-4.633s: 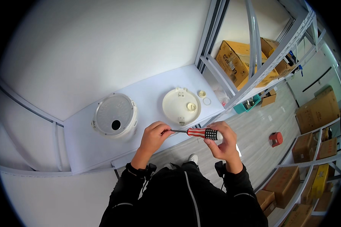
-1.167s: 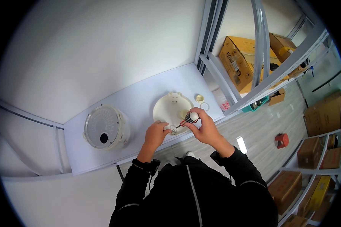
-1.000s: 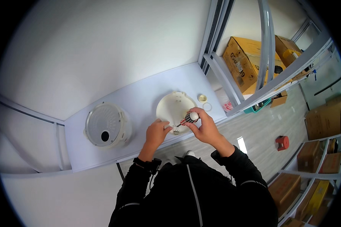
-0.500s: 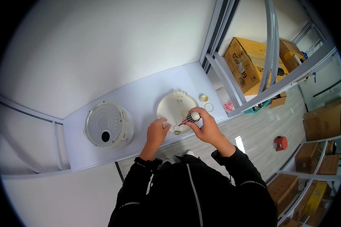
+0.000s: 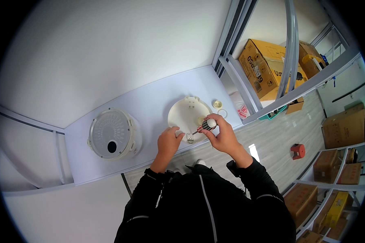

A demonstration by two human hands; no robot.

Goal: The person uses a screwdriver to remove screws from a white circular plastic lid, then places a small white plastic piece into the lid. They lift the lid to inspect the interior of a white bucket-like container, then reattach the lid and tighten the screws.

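Furthest left on my feed, an off-white plastic drum (image 5: pixel 137 141) stands on the pale, smooth-topped table (image 5: pixel 156 99); its grey perforated round cover (image 5: pixel 109 131) has a black round opening toward the near edge. To its right, well apart, I have the cream round shallow plastic lid (image 5: pixel 179 114), lying on the table with its inside up; a small white rectangular bracket (image 5: pixel 190 137) sits at its near rim. The red, white and black screwdriver with a dotted handle and rounded white butt (image 5: pixel 208 124) is over the lid's right part, butt raised, its dark thin shaft slanting down and left to the bracket; I cannot tell whether the tip touches. Right of the lid lie a small cream round cup (image 5: pixel 217 104) and a thin pale ring (image 5: pixel 222 113), near each other.

My left hand (image 5: pixel 168 142) is at the lid's near-left rim, thumb and fingertips slightly parted; whether they grip it, I cannot tell; my right hand (image 5: pixel 224 137) holds the screwdriver's handle between thumb and curled fingers, wrist angled inward from the lower right.
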